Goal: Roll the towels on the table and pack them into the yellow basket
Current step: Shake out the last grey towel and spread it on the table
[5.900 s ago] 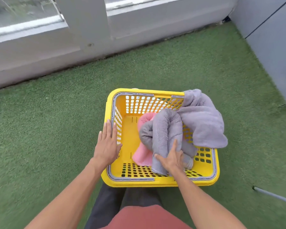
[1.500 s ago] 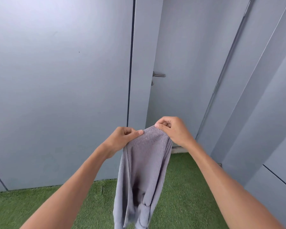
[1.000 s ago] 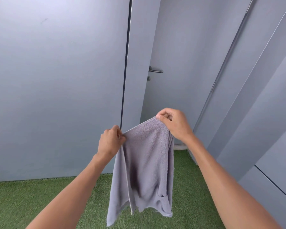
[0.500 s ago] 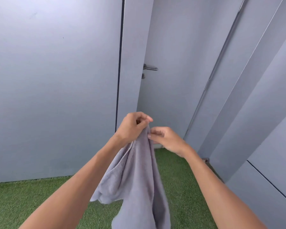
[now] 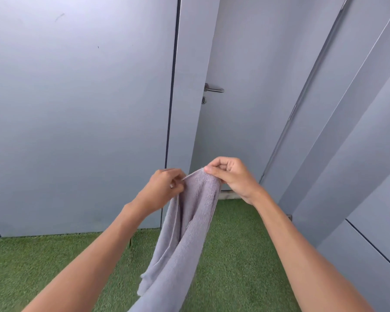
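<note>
Both hands, left hand (image 5: 161,189) and right hand (image 5: 231,176), pinch with curled fingers the top edge of a soft grey terry towel (image 5: 185,233) hanging above green artificial turf (image 5: 234,255).

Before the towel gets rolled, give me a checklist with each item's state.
1. Left hand grips the grey towel's top edge: ok.
2. Right hand pinches the same edge: ok.
3. Towel spread flat between the hands: not ok; the hands are close together and it hangs bunched in folds.
4. Towel's lower end off the green turf: cannot tell; it runs out of frame.
5. Table to roll on within view: not ok; only grey wall panels and turf show.
6. Yellow basket in view: not ok.
</note>
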`<state>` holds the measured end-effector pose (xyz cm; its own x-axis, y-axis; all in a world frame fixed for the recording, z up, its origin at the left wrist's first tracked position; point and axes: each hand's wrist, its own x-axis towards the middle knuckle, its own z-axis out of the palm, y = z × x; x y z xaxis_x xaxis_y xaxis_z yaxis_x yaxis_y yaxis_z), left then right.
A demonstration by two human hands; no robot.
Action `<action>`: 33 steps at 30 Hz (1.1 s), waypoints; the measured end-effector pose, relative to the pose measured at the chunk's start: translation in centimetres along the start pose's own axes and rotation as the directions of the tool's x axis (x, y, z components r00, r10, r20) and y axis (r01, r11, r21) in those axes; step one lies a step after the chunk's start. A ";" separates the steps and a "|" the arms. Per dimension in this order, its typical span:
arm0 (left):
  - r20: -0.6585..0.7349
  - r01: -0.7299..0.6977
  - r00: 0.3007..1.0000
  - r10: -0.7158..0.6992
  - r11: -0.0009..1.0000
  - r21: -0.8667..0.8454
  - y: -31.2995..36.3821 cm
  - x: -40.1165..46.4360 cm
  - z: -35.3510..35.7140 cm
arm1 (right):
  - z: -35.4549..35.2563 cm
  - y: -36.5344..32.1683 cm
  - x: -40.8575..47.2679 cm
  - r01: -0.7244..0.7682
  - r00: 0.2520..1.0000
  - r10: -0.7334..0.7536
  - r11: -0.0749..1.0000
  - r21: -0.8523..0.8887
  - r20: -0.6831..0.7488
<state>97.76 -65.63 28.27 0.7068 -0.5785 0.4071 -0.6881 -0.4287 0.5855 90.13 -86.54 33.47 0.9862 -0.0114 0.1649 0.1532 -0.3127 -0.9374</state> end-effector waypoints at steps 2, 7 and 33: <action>-0.060 0.086 0.995 -0.084 0.996 0.030 -1.4 -0.4 0.0 | -0.4 0.0 0.3 0.022 0.998 -0.024 0.999 -0.030 -0.060; -0.154 0.269 0.953 -0.262 0.963 0.030 -4.0 -1.3 -0.4 | -2.7 0.0 0.8 0.024 0.951 -0.056 0.994 -0.106 -0.304; 0.032 0.147 0.989 -0.144 0.972 -0.182 1.0 -0.9 0.4 | -1.0 2.7 0.6 0.014 0.992 -0.041 0.975 -0.221 -0.120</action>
<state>96.36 -65.87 28.21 0.7929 -0.5325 0.2962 -0.5351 -0.3760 0.7565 91.05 -88.30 31.30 0.9645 -0.1121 0.2391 0.1493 -0.5153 -0.8439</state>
